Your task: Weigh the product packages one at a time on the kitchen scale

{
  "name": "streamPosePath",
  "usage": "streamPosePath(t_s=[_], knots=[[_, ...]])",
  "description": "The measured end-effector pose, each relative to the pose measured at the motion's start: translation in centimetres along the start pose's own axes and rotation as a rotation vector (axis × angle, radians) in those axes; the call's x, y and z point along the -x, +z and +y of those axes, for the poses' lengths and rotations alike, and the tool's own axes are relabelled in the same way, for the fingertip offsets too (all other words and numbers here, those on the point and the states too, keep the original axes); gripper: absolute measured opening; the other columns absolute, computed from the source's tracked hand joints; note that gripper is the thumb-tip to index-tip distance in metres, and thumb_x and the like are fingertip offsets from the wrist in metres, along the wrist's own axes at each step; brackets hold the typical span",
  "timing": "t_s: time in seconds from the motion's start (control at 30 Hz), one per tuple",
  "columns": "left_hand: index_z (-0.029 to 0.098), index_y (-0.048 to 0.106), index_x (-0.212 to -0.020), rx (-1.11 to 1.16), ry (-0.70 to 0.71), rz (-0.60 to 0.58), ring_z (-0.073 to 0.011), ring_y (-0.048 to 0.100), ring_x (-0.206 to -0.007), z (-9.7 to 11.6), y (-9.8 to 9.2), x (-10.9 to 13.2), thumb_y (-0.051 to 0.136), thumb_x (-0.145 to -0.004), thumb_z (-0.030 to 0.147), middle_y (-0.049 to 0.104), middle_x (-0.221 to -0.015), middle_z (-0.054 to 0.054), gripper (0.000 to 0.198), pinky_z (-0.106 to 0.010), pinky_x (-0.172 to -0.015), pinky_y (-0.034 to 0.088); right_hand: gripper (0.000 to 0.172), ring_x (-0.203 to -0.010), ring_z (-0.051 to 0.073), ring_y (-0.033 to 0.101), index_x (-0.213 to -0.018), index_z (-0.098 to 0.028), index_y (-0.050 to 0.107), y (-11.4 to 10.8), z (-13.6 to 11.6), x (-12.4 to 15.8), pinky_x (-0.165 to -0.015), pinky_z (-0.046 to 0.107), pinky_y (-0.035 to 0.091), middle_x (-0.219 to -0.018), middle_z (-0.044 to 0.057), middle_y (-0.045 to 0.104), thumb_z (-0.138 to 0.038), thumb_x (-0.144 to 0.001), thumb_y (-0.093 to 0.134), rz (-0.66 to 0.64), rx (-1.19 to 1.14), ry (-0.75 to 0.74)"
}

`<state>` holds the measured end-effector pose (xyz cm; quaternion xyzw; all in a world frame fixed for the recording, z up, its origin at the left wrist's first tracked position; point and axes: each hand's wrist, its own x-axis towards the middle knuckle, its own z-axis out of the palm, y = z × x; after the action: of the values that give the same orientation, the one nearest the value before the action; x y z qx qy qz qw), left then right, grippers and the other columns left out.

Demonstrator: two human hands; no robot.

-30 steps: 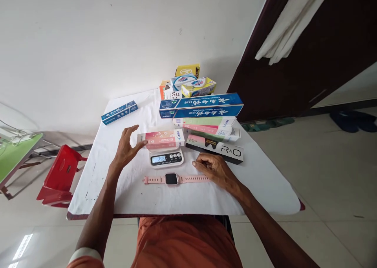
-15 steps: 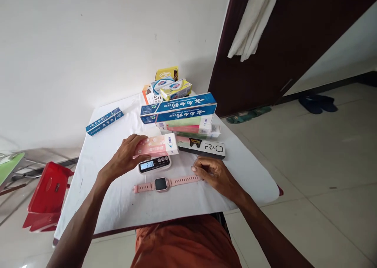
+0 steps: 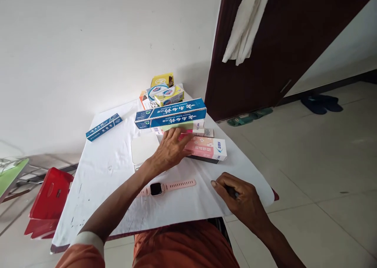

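Note:
My left hand [image 3: 173,146] is closed on the left end of a pink toothpaste box [image 3: 206,147], which lies over the dark R&O box beside the other cartons. Above the table's right front part, my right hand [image 3: 238,189] is curled, with a small dark thing partly showing inside its fingers. A white scale [image 3: 144,149] has a bare top, and my left forearm hides its display. The pink watch [image 3: 156,188] lies flat in front of the scale. Two long blue toothpaste boxes [image 3: 171,114] are stacked behind my left hand.
Soap boxes [image 3: 169,95] are piled at the back of the white-covered table [image 3: 118,170]. A small blue box [image 3: 104,127] lies at the back left. Left of the table is a red chair [image 3: 51,195]; a dark door [image 3: 265,52] is at the right.
My left hand has carried the pink box off the scale to the right, onto the R&O box. My right hand has moved right and nearer, away from the watch strap.

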<state>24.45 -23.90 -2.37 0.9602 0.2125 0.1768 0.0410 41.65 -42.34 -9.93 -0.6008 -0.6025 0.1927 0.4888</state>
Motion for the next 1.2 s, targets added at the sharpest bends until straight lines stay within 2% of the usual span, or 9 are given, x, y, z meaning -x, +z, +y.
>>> streamPosePath(t_s=[0.13, 0.2, 0.37, 0.47, 0.57, 0.77, 1.03, 1.13, 1.2], knots=[[0.025, 0.058, -0.137, 0.074, -0.028, 0.122, -0.0308, 0.057, -0.123, -0.7, -2.7, 2.8, 0.063, -0.097, 0.044, 0.060, -0.132, -0.015, 0.044, -0.051, -0.099, 0.051, 0.038, -0.055, 0.012, 0.043, -0.066, -0.022, 0.044, 0.9, -0.2, -0.9, -0.053, 0.027, 0.037, -0.064, -0.002, 0.047, -0.032, -0.100, 0.056, -0.039, 0.003, -0.050], [0.027, 0.063, -0.130, 0.125, -0.139, 0.228, -0.0266, 0.062, -0.117, -2.2, -4.5, 4.9, 0.062, -0.098, 0.046, 0.064, -0.124, -0.011, 0.037, -0.046, -0.099, 0.054, 0.038, -0.055, 0.012, 0.044, -0.066, -0.022, 0.044, 1.1, -0.3, -1.1, -0.053, 0.027, 0.038, -0.064, -0.002, 0.047, -0.032, -0.101, 0.055, -0.053, 0.011, -0.070], [0.022, 0.067, -0.114, 0.020, -0.634, 0.466, -0.0224, 0.066, -0.101, -10.5, -7.6, 11.7, 0.063, -0.095, 0.041, 0.066, -0.110, -0.008, 0.027, -0.042, -0.094, 0.056, 0.038, -0.052, 0.012, 0.044, -0.065, -0.023, 0.045, 1.5, 0.0, -1.0, -0.052, 0.027, 0.039, -0.061, -0.003, 0.047, -0.034, -0.100, 0.057, -0.068, 0.080, -0.139], [0.017, 0.062, -0.122, -0.040, -0.920, 0.404, -0.0266, 0.065, -0.108, -16.6, -8.2, 15.7, 0.068, -0.088, 0.032, 0.060, -0.128, -0.016, 0.038, -0.043, -0.094, 0.055, 0.036, -0.051, 0.012, 0.044, -0.067, -0.023, 0.049, 2.1, 0.1, -1.1, -0.050, 0.027, 0.039, -0.062, -0.003, 0.049, -0.036, -0.100, 0.058, -0.118, 0.113, -0.214], [0.015, 0.053, -0.137, -0.184, -1.066, 0.268, -0.0354, 0.051, -0.135, -21.6, -8.2, 17.8, 0.069, -0.086, 0.032, 0.052, -0.143, -0.022, 0.056, -0.050, -0.109, 0.044, 0.034, -0.050, 0.011, 0.043, -0.069, -0.023, 0.051, 3.0, -0.5, -2.0, -0.049, 0.026, 0.037, -0.062, -0.003, 0.049, -0.035, -0.100, 0.058, -0.190, 0.113, -0.284], [0.019, 0.037, -0.152, -0.315, -1.175, 0.004, -0.0403, 0.034, -0.148, -28.1, -8.4, 16.4, 0.064, -0.088, 0.046, 0.037, -0.161, -0.022, 0.075, -0.053, -0.115, 0.033, 0.041, -0.055, 0.013, 0.049, -0.065, -0.022, 0.048, 5.8, -2.1, -5.7, -0.053, 0.026, 0.040, -0.063, -0.001, 0.050, -0.040, -0.101, 0.054, -0.349, 0.050, -0.169], [0.019, 0.055, -0.129, -0.271, -1.226, -0.120, -0.0416, 0.041, -0.141, -31.9, -8.9, 15.5, 0.066, -0.084, 0.046, 0.052, -0.145, -0.022, 0.054, -0.057, -0.114, 0.030, 0.036, -0.060, 0.015, 0.055, -0.072, -0.023, 0.054, 5.2, -1.1, -4.7, -0.054, 0.026, 0.045, -0.070, 0.000, 0.056, -0.042, -0.102, 0.052, -0.483, 0.051, -0.041], [0.020, 0.055, -0.129, -0.260, -1.225, -0.118, -0.0402, 0.042, -0.140, -31.7, -9.0, 16.1, 0.069, -0.081, 0.045, 0.052, -0.143, -0.020, 0.056, -0.055, -0.114, 0.032, 0.017, -0.082, 0.020, 0.066, -0.099, -0.024, 0.068, 5.2, -1.0, -3.8, -0.069, 0.029, 0.054, -0.095, 0.006, 0.068, -0.040, -0.097, 0.065, -0.429, 0.114, -0.189], [0.020, 0.053, -0.130, -0.254, -1.228, -0.107, -0.0386, 0.045, -0.138, -31.0, -9.1, 16.7, 0.068, -0.081, 0.047, 0.053, -0.141, -0.019, 0.058, -0.053, -0.113, 0.035, 0.030, -0.100, 0.026, 0.066, -0.117, -0.024, 0.068, 5.7, -0.9, -3.6, -0.083, 0.035, 0.056, -0.112, 0.009, 0.068, -0.037, -0.091, 0.074, -0.393, 0.172, -0.324]])
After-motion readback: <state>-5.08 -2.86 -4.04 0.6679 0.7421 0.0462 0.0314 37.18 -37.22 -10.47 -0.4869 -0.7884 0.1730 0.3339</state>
